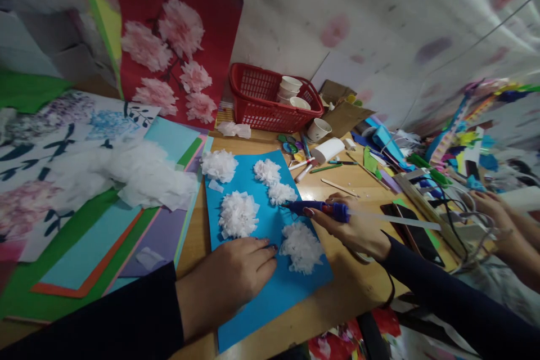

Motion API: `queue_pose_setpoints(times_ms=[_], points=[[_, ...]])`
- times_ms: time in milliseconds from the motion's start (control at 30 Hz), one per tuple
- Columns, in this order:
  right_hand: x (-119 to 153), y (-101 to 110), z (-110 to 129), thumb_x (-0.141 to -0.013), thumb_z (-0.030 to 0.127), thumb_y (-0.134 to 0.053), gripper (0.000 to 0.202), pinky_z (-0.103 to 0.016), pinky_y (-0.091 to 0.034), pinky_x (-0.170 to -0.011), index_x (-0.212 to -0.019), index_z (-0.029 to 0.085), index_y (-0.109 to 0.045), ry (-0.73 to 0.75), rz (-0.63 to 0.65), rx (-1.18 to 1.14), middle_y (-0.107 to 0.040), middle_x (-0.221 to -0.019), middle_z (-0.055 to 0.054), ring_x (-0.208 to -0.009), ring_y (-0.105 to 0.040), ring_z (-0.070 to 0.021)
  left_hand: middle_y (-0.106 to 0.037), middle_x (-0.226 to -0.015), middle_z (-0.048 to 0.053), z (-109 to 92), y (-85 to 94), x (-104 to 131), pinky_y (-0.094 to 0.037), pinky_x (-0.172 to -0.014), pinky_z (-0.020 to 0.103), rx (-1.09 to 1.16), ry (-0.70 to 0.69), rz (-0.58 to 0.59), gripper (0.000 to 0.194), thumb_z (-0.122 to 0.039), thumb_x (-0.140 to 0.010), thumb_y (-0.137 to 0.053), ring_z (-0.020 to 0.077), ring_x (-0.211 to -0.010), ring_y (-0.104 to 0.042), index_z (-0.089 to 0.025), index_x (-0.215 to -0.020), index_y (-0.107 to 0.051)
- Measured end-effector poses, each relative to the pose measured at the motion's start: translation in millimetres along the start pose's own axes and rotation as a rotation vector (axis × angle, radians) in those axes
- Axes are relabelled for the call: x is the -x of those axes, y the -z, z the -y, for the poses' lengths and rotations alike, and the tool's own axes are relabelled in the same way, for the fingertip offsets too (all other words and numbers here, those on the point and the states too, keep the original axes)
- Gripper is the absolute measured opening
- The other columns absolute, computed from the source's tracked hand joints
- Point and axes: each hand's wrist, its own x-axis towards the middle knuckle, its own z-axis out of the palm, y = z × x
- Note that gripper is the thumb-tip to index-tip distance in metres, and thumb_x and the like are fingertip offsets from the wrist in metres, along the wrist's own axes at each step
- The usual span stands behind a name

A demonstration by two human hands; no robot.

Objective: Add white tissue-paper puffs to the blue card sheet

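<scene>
Gripping the glue gun (301, 207), the right hand (356, 228) has its fingers wrapped round the handle; a clear glue stick (396, 218) juts out behind, to the right. Nozzle points left, right by the near side of a small white flower (282, 193) on the blue sheet (253, 315). Left hand (232, 273) rests on the sheet's near half, fingers close together; underside hidden, cannot tell whether it pinches anything. Sheet lies aslant on the wooden table (358, 287), between the hands' sleeves. Five white flowers on it in all, one at the far left corner. White tissue pile (156, 174) to the left; red basket (274, 115) with cups (290, 85) on the far side; phone (419, 236) to the right, another person's hand (493, 214) beyond.
</scene>
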Motion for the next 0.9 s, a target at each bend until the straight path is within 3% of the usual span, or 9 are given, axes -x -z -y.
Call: queue_pose_setpoints(times_ms=[100, 333, 600, 800, 900], points=[[-0.9, -1.7, -3.0, -0.081, 0.062, -0.046, 0.056, -0.027, -0.022, -0.042, -0.046, 0.019, -0.044, 0.011, -0.013, 0.030, -0.036, -0.041, 0.003, -0.038, -0.033, -0.0080, -0.065, -0.115, 0.013, 0.0, -0.4, 0.8, -0.048, -0.094, 0.037, -0.001, 0.006, 0.001, 0.031, -0.010, -0.084, -0.045, 0.0227, -0.109, -0.059, -0.009, -0.112, -0.059], [3.3, 2.7, -9.1, -0.082, 0.058, -0.049, 0.052, -0.026, -0.027, -0.044, -0.050, 0.018, -0.055, 0.013, 0.068, -0.018, -0.046, -0.044, 0.000, -0.042, -0.040, -0.0096, -0.066, -0.115, 0.013, 0.2, 3.8, -1.0, -0.050, -0.093, 0.036, -0.002, -0.003, 0.001, 0.035, -0.007, -0.080, -0.046, 0.0235, -0.106, -0.061, -0.008, -0.112, -0.059], [5.4, 2.5, -12.9, -0.081, 0.057, -0.051, 0.055, -0.026, -0.019, -0.042, -0.044, 0.019, -0.037, 0.000, -0.049, 0.064, -0.031, -0.041, 0.004, -0.039, -0.027, -0.0071, -0.066, -0.114, 0.012, 0.0, -0.5, 1.5, -0.052, -0.091, 0.037, -0.010, 0.002, -0.033, 0.033, -0.008, -0.084, -0.044, 0.0233, -0.105, -0.061, -0.009, -0.112, -0.060], [9.3, 2.4, -12.4, -0.082, 0.056, -0.050, 0.050, -0.025, -0.029, -0.044, -0.051, 0.018, -0.056, -0.021, 0.023, -0.062, -0.050, -0.045, -0.001, -0.042, -0.041, -0.0097, -0.066, -0.115, 0.013, 0.8, 2.3, -0.4, -0.052, -0.091, 0.037, -0.014, -0.007, -0.014, 0.033, -0.007, -0.083, -0.046, 0.0235, -0.105, -0.061, -0.008, -0.112, -0.059], [8.4, 0.9, -11.9, -0.081, 0.059, -0.049, 0.052, -0.025, -0.027, -0.043, -0.049, 0.018, -0.052, -0.020, -0.002, -0.040, -0.046, -0.043, -0.001, -0.041, -0.040, -0.0096, -0.066, -0.115, 0.013, 0.6, 3.3, -1.6, -0.052, -0.090, 0.037, -0.020, -0.006, -0.009, 0.033, -0.007, -0.082, -0.046, 0.0238, -0.105, -0.062, -0.008, -0.112, -0.060]])
